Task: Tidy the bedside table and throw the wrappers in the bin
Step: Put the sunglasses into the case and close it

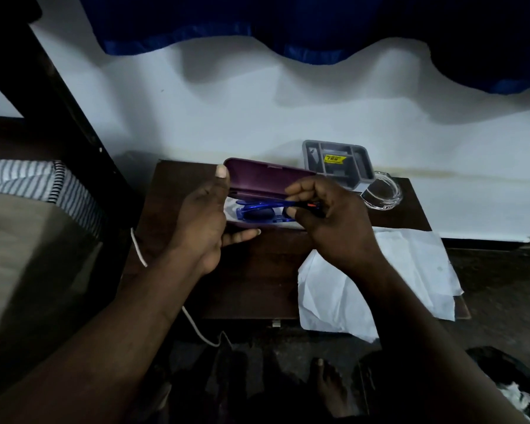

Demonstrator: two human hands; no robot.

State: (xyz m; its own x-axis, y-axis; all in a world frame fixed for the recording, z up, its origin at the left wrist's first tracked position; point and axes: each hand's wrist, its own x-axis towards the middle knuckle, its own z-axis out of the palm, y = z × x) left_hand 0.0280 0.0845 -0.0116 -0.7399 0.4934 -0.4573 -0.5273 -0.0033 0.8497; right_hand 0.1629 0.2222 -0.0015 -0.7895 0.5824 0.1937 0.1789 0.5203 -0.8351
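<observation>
Bedside table (257, 280) under both hands. Purple case (263, 174) held over its middle, lid up. Left hand (205, 228) curled round case's left end, thumb propping lid edge to keep it open. Right hand (328, 221) pinches blue glasses (257, 214) by one arm, frame lying in base; likely packing them away. White paper (410, 270) drapes table's right front corner, probably wrapper for bin. Grey tray (337, 162) and glass dish (383, 194) at back by wall.

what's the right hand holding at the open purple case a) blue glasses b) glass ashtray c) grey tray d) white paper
a: the right hand pinches the blue glasses by one arm at the open purple case, which the left hand holds.
</observation>
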